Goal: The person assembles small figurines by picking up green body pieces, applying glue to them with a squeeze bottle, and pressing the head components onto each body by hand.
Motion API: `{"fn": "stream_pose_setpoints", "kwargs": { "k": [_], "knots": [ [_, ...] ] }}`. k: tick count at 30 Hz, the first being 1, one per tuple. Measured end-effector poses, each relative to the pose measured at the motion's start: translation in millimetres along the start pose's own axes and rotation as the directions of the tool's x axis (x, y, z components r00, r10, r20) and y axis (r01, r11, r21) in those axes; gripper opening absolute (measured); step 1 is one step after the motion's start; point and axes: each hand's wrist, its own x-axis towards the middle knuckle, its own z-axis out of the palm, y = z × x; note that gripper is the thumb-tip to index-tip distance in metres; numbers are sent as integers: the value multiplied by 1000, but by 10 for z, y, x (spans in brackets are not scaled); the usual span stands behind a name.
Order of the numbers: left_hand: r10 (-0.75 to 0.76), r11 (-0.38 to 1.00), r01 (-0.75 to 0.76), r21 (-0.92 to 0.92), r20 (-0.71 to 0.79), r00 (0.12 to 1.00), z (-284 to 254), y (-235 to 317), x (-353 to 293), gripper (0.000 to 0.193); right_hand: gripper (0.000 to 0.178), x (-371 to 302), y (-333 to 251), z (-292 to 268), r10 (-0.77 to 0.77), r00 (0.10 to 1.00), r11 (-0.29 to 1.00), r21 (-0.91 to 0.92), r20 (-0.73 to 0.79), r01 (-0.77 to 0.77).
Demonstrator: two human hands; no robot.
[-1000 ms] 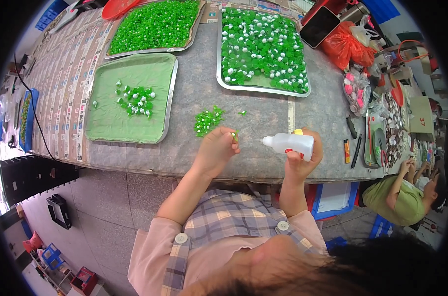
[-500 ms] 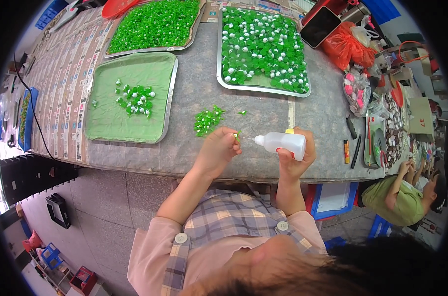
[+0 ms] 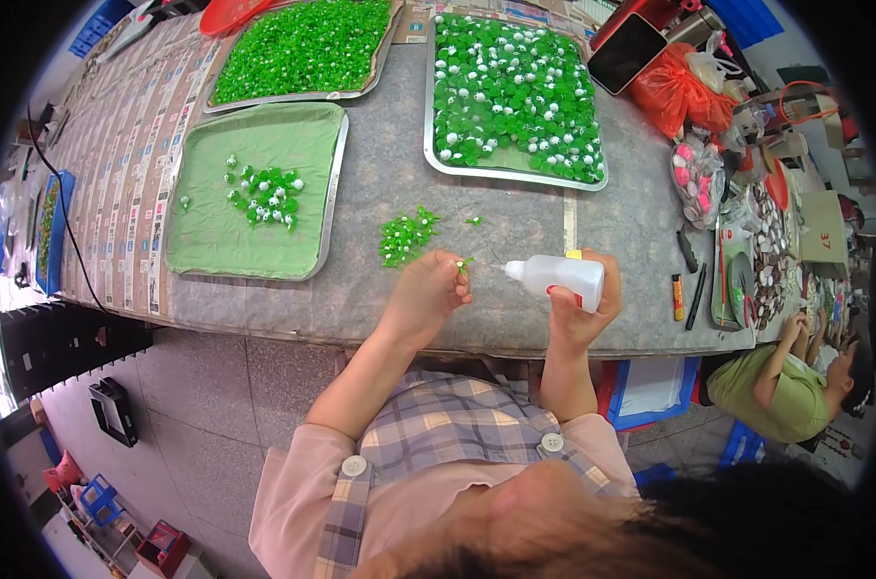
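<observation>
Pinched between the fingers of my left hand (image 3: 433, 294) is a small green plastic piece (image 3: 464, 265) with a white spot. My right hand (image 3: 589, 314) is wrapped round a white squeeze bottle (image 3: 556, 278), tipped sideways. Its thin nozzle points left at the green piece, a small gap between them. Just beyond my left hand lies a heap of small green pieces (image 3: 407, 236) with white dots. One loose green piece (image 3: 473, 221) rests to the right of that heap.
A green-lined tray (image 3: 196, 241) at the left bears several green-and-white pieces. Behind it is a tray of green pieces (image 3: 303, 48); a metal-rimmed tray (image 3: 515, 176) of green-and-white pieces stands far right. A glue stick (image 3: 678, 297) and black pen (image 3: 695, 297) lie right. A co-worker (image 3: 776, 386) sits beyond.
My right hand has drawn the squeeze bottle slightly to the right, away from the green piece. My left hand has barely moved and keeps its pinch.
</observation>
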Motion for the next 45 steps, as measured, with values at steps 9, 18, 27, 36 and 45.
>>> {"fn": "stream_pose_setpoints", "kwargs": {
  "k": [9,18,27,36,45],
  "knots": [
    [96,992,-90,91,-72,993,5,1,-15,10,42,-3,55,-27,-16,998,990,138,-57,23],
    [169,979,-156,131,-89,982,-2,12,-15,11,44,-40,84,-19,9,1000,990,141,-4,-8],
    [156,979,-136,152,-131,979,27,27,-11,9,43,-59,123,-56,23,1000,992,125,-10,-22],
    [176,979,-153,135,-171,969,-14,57,-15,9,38,382,415,-554,335,941,939,99,-54,-329],
    [172,980,-149,133,-188,967,5,44,20,9,41,380,920,-910,386,915,919,-31,-119,-392]
  ]
}}
